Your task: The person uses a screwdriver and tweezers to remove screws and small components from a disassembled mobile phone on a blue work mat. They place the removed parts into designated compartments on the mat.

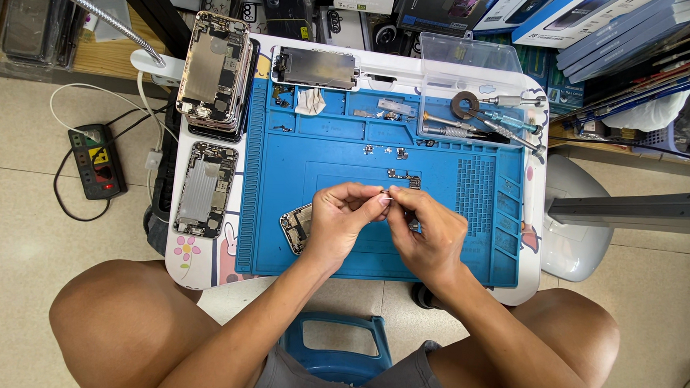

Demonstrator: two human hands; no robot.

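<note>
bare knees frame the bottom of the head view, with a blue stool [338,345] between them and both forearms reaching up over a small white table [205,269] to a blue repair mat [442,258].

as for progress, it looks like mid-disassembly work: an opened phone body [296,224] lies on the mat just under the left hand [342,221], small metal brackets and boards [404,178] lie loose above the hands, and a removed screen panel [316,67] sits at the mat's top edge. two more gutted phone shells [205,189] and a stack of them [214,71] wait on the table's left side. what remains, judging by the spread of parts, is a good deal of handling; nothing here looks closed up.

both hands meet over the middle of the mat. the left hand is curled, thumb and forefinger pinched on a tiny pale part [388,198] (too small to identify). the right hand [429,235] is closed too, fingertips touching the same spot from the other side; whether it holds a fine tool i cannot tell. screwdrivers [469,129] rest in a clear tray [472,64] well apart.
</note>
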